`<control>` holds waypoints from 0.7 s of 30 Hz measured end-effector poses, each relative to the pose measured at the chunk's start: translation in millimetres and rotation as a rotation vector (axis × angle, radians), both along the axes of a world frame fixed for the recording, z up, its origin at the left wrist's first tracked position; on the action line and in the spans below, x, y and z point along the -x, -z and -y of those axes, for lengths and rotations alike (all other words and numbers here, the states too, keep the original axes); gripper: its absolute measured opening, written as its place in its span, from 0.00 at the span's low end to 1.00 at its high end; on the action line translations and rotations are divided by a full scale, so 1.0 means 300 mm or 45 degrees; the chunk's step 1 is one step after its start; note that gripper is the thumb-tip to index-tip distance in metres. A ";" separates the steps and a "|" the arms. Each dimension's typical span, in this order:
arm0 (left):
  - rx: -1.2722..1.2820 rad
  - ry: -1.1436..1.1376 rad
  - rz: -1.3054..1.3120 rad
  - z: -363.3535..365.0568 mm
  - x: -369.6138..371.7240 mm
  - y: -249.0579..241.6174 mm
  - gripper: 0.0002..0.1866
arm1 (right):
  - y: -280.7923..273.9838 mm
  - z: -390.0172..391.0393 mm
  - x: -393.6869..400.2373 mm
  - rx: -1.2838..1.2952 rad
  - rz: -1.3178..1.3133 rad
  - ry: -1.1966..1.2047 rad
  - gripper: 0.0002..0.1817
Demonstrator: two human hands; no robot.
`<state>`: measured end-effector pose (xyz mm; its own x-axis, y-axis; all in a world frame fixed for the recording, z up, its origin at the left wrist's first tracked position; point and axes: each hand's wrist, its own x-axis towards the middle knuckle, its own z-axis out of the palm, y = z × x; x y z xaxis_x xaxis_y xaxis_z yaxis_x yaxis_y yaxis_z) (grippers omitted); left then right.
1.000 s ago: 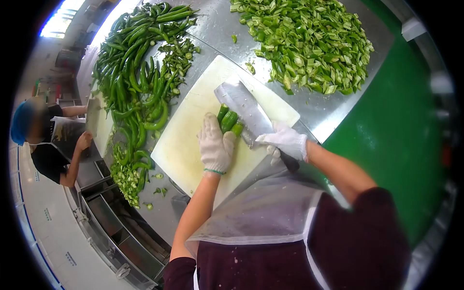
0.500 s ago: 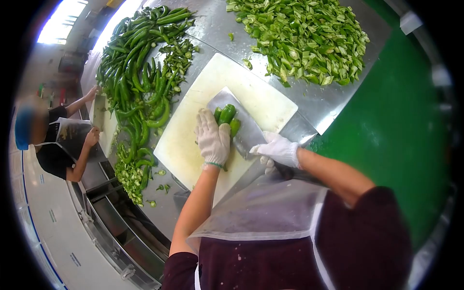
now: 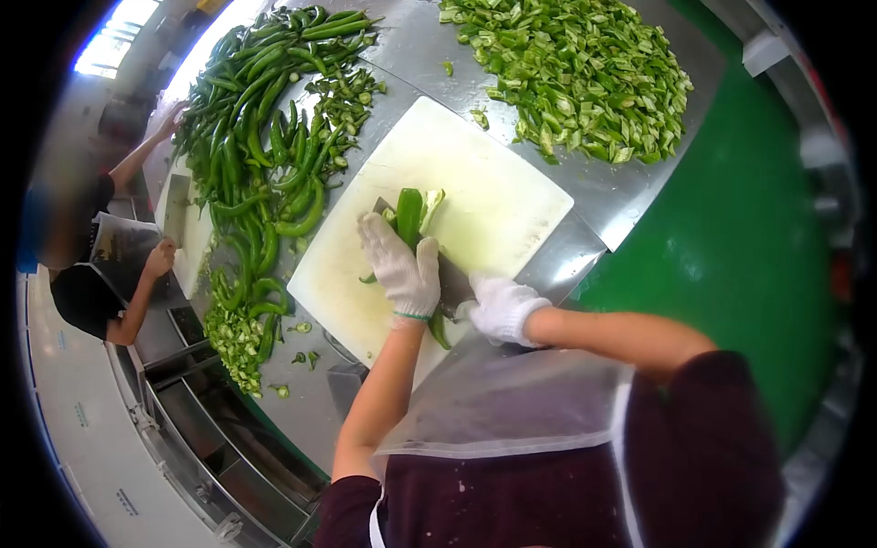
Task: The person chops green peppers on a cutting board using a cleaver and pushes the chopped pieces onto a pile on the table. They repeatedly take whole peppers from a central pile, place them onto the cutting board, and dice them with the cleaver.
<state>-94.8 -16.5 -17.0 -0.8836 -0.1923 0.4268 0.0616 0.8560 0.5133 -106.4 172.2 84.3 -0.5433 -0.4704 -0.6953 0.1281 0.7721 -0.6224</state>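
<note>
- Head view: the peppers [image 3: 410,216] are seen mid-board [image 3: 502,192], partly covered by the left hand [image 3: 399,274], which is laid nearly flat, thumb spread.
- Their long axis is pointed roughly from near corner to far corner.
- The knife [image 3: 451,281] is gripped by the right hand [image 3: 504,310], placed farther off, towards the near-right edge; its blade is partly hidden beneath left hand and peppers.
</note>
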 end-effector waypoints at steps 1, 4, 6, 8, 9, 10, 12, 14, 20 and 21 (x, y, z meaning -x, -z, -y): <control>-0.022 0.003 -0.041 0.005 -0.002 0.007 0.49 | 0.009 0.023 -0.008 -0.039 -0.021 -0.027 0.23; -0.012 -0.031 -0.024 -0.012 -0.005 -0.002 0.49 | 0.032 0.074 -0.012 -0.161 -0.058 -0.115 0.24; 0.039 -0.069 -0.017 -0.026 -0.012 -0.020 0.48 | 0.045 0.076 -0.033 -0.154 -0.156 -0.078 0.23; 0.117 -0.092 -0.063 -0.037 -0.011 -0.034 0.45 | 0.038 0.073 -0.032 -0.152 -0.229 -0.072 0.22; 0.065 -0.139 -0.041 -0.029 -0.010 -0.040 0.43 | 0.030 0.074 -0.036 -0.149 -0.237 -0.083 0.21; 0.018 -0.185 -0.018 -0.012 -0.005 -0.047 0.41 | 0.023 0.076 -0.041 -0.142 -0.244 -0.092 0.21; 0.004 -0.344 0.018 0.002 -0.006 -0.077 0.31 | 0.000 0.067 -0.046 -0.154 -0.218 -0.115 0.20; -0.266 -0.386 0.128 0.025 -0.013 -0.101 0.29 | -0.027 0.054 -0.042 -0.171 -0.196 -0.122 0.20; -1.524 -0.446 -0.111 0.135 0.034 -0.193 0.19 | -0.033 0.000 -0.028 -0.149 -0.152 -0.058 0.22; -1.701 -0.374 -0.338 0.137 0.029 -0.218 0.18 | -0.038 -0.005 -0.021 -0.150 -0.145 -0.055 0.23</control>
